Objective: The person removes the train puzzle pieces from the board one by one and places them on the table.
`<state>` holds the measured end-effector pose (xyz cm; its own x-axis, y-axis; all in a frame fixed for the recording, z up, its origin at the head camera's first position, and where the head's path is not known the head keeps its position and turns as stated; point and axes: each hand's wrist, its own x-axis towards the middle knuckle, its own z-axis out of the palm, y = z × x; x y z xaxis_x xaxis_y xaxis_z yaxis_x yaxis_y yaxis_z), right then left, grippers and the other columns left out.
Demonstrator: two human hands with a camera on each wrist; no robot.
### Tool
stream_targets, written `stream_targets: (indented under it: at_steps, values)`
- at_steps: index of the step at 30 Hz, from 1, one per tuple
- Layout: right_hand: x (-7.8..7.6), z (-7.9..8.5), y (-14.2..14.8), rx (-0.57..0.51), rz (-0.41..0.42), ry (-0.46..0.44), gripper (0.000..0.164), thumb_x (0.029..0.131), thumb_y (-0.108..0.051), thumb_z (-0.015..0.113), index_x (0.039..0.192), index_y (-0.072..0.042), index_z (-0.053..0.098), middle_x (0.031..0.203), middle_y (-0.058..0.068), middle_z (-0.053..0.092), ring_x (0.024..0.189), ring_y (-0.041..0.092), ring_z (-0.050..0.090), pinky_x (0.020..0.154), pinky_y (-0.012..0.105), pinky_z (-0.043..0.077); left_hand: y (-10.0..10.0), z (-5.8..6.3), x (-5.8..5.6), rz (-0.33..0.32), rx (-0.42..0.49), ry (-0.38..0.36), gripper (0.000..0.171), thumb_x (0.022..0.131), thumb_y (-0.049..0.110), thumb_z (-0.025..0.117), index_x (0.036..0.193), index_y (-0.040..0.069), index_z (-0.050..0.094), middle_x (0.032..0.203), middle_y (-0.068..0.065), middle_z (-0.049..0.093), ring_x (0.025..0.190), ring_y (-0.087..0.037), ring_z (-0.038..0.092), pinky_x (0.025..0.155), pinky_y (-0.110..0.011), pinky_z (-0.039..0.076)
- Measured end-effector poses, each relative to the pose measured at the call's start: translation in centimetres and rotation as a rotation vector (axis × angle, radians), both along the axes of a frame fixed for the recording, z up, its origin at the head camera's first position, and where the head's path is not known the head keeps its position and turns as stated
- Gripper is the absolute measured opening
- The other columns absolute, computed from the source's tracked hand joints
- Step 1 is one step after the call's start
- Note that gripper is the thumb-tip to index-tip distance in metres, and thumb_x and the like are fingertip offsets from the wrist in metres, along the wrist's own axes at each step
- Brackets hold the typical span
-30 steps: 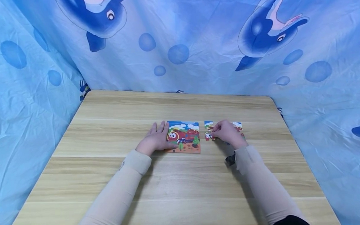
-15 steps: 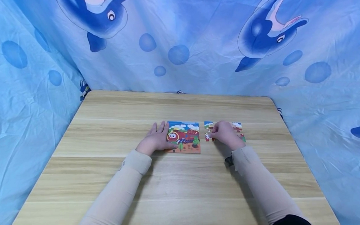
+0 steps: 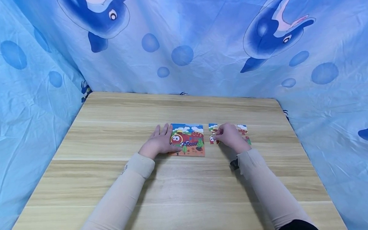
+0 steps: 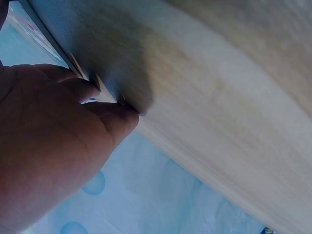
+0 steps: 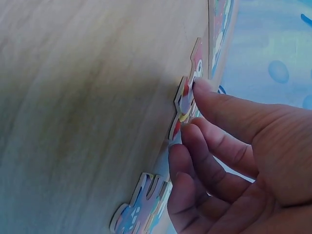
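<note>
A jigsaw board (image 3: 189, 140) with a cartoon red train lies flat on the table. My left hand (image 3: 159, 143) rests along its left edge with fingers spread, thumb over the lower left corner. To the right of the board, my right hand (image 3: 230, 137) pinches a puzzle piece (image 5: 185, 95) with thumb and fingertips, low at the table. Another piece (image 3: 213, 126), blue and white, lies just beyond those fingers. More pieces (image 3: 242, 128) show past the far side of the hand, which hides part of the group. In the right wrist view, a loose piece (image 5: 141, 204) lies nearer the camera.
The wood-grain table (image 3: 186, 192) stretches all around the board and pieces. Blue curtains (image 3: 201, 77) printed with dolphins hang behind it and at both sides. A dark band (image 3: 235, 164) sits at the right wrist.
Over the last second my right hand has shifted slightly left and uncovered more of the green-edged piece on its right. The left hand and the board have stayed put.
</note>
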<state>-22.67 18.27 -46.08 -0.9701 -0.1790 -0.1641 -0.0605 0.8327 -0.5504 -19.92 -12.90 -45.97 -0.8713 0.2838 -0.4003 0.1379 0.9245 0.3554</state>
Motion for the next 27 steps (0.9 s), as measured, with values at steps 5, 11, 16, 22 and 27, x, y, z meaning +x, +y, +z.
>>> stream_targets:
  at_steps: [5,11,16,22,27]
  values:
    - [0.4,0.1,-0.1,-0.029,-0.021,0.011,0.02,0.092,-0.025,0.08,0.081,-0.012,0.069,0.077,0.003,0.064,0.066,0.021,0.055,0.059,0.035,0.047,-0.2,-0.8,-0.4,-0.009,0.021,0.006,0.122,0.084,0.075,0.064,0.164,0.006,0.003,0.169,-0.017,-0.003,0.149,-0.046,-0.011,0.118,-0.06,0.001]
    - [1.6,1.0,-1.4,-0.154,0.131,-0.02,0.019,0.091,-0.026,0.081,0.097,-0.011,0.071,0.084,0.004,0.064,0.073,0.022,0.056,0.065,0.037,0.049,0.1,0.1,0.2,-0.004,0.0,0.004,0.115,0.089,0.068,0.065,0.164,0.008,0.002,0.169,-0.015,-0.003,0.15,-0.043,-0.01,0.119,-0.056,0.002]
    - [2.3,1.1,-3.0,-0.132,0.245,-0.083,0.038,0.084,-0.027,0.087,0.114,-0.01,0.071,0.099,0.002,0.065,0.089,0.02,0.058,0.079,0.038,0.052,0.1,-0.1,0.2,-0.009,-0.004,0.02,0.114,0.089,0.068,0.064,0.164,0.007,0.003,0.169,-0.016,-0.002,0.15,-0.045,-0.009,0.119,-0.058,0.004]
    - [3.1,0.6,-4.2,-0.019,0.298,-0.084,0.062,0.072,-0.036,0.095,0.125,-0.015,0.07,0.117,0.002,0.063,0.102,0.02,0.055,0.091,0.04,0.049,0.0,0.0,0.3,-0.009,-0.008,0.016,0.116,0.088,0.069,0.065,0.164,0.008,0.001,0.169,-0.015,-0.003,0.15,-0.045,-0.009,0.119,-0.057,0.004]
    - [3.7,0.5,-4.8,0.016,0.285,-0.057,0.067,0.07,-0.032,0.096,0.128,-0.016,0.068,0.126,0.004,0.06,0.111,0.022,0.054,0.1,0.045,0.046,0.0,0.0,0.2,-0.01,-0.009,0.026,0.115,0.089,0.067,0.065,0.164,0.006,0.003,0.169,-0.017,-0.001,0.15,-0.046,-0.007,0.119,-0.059,0.005]
